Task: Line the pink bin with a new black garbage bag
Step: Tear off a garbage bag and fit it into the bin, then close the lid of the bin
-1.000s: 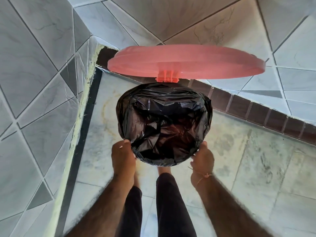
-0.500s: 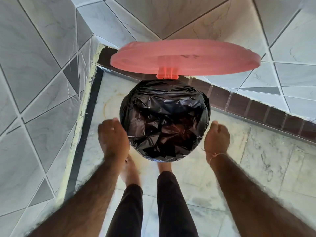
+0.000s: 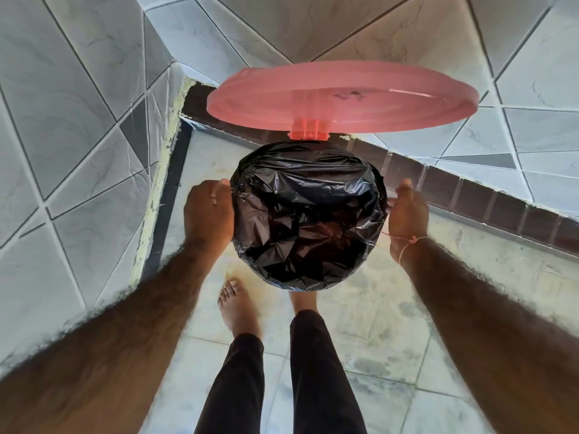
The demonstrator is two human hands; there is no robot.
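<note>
Head view is showing the bag [image 3: 308, 217] already sitting in the bin, its edge folded over the rim and hiding the pink wall. Left hand [image 3: 208, 213] and right hand [image 3: 407, 214] are pressing against opposite sides, fingers curling onto the plastic. Judging from this, tugging the overhang down evenly on both sides is keeping it taut. Bin is standing upright, mouth facing up, lid [image 3: 341, 98] raised behind.

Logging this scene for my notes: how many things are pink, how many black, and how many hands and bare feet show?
Pink: 1, the lid
Black: 1, the bag
Hands: 2, left hand, right hand
Bare feet: 2, left foot, right foot
Total: 6
</note>
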